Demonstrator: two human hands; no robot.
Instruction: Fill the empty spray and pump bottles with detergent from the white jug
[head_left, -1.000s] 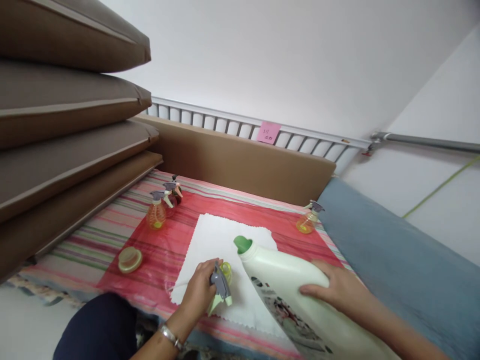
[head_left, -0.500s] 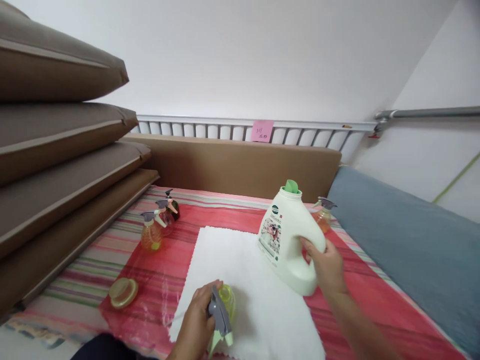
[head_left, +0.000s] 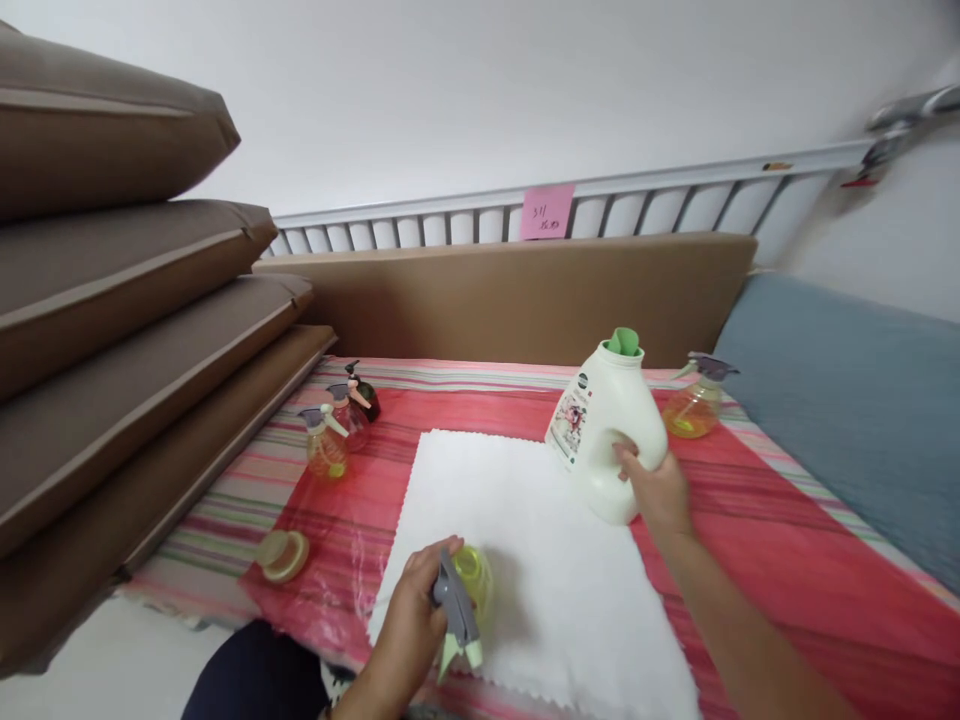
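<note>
My right hand point(head_left: 660, 490) is wrapped round the handle of a pale green detergent jug point(head_left: 611, 420). Its mouth shows a bright green spout, uncapped, and a label faces left. The jug stands over the right edge of the white cloth point(head_left: 525, 520); whether its base touches down I cannot tell. My left hand point(head_left: 416, 615) grips a grey trigger spray head point(head_left: 455, 600) with a pale green nozzle and trigger. Right beside it is a small clear yellow bottle point(head_left: 480, 585), its round mouth visible. Whether my left fingers also hold this bottle is hidden.
Spray bottles point(head_left: 326, 452) and a dark pump bottle point(head_left: 365, 395) stand at left, another spray bottle point(head_left: 694, 405) at right. A cream round cap point(head_left: 283, 553) lies front left. Brown cushions point(head_left: 135, 260) are stacked at left; a brown panel point(head_left: 510, 300) lines the back.
The view has shifted, so the scene sits differently in frame. My right hand has carried the jug slightly back, away from the yellow bottle. My left hand keeps its grip on the spray head.
</note>
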